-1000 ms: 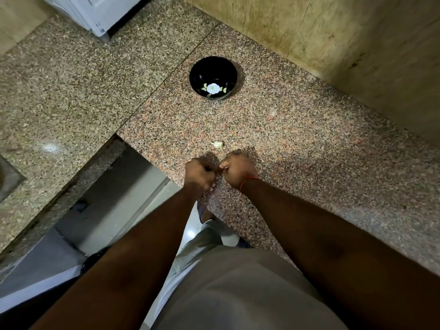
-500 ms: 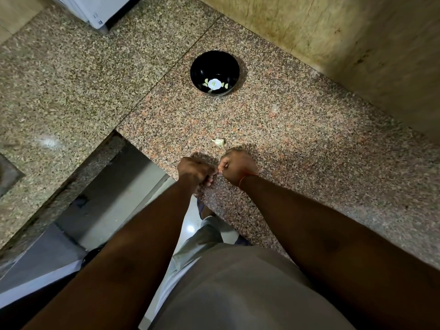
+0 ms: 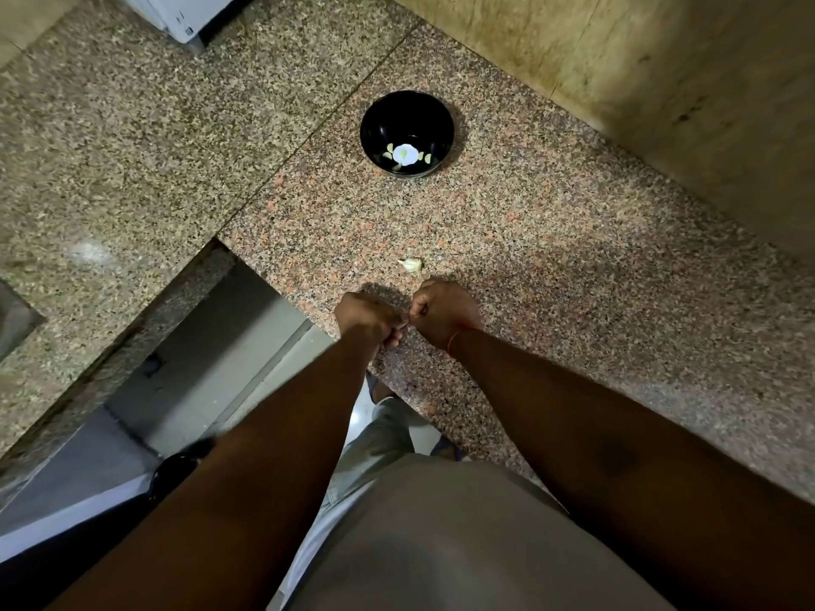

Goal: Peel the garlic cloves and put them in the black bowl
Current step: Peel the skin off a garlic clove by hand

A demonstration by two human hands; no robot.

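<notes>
A small pale unpeeled garlic clove (image 3: 410, 265) lies on the speckled granite counter (image 3: 573, 266) just beyond your right hand (image 3: 443, 313), and the round glossy black bowl (image 3: 406, 133), with peeled cloves inside, sits well beyond both fists. Your left hand (image 3: 368, 317) and right hand meet knuckle to knuckle, curled tight; what they pinch is hidden.

Whatever the left hand (image 3: 368, 317) and right hand (image 3: 443, 313) pinch between them, near the black bowl (image 3: 406, 133), is hidden by curled fingers. Pale bits inside the bowl are too small to tell peeled cloves from glare. A white appliance (image 3: 185, 13) beyond the bowl is cut off by the top edge.
</notes>
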